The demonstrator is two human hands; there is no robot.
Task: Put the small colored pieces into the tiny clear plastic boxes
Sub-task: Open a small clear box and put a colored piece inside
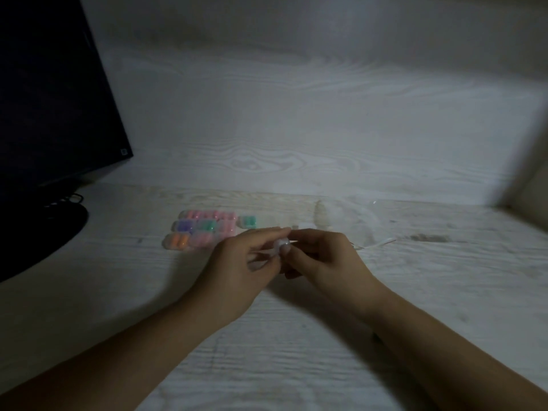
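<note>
Two bare forearms reach in from the lower edge over a pale wood-grain table (296, 351). The left hand (237, 268) and the right hand (323, 259) meet at centre above the table, both pinching one tiny clear box (281, 244) between thumb and fingertips; the other fingers are loosely curled. The box looks pale and rounded, and its contents cannot be told through the blur and the fingers covering it.

Just beyond the left hand, filled boxes (204, 229) lie packed in three rows touching one another, with pink, purple, green and orange pieces inside; about nine show, the nearest partly hidden by the left hand. Beyond the right hand lies a crumpled clear plastic bag (341, 221), with small clear bits beside it.

At far left stands a dark monitor (50, 99) on a round black base (59, 229), with cables behind. A pale wood-grain wall (296, 114) closes the back.
</note>
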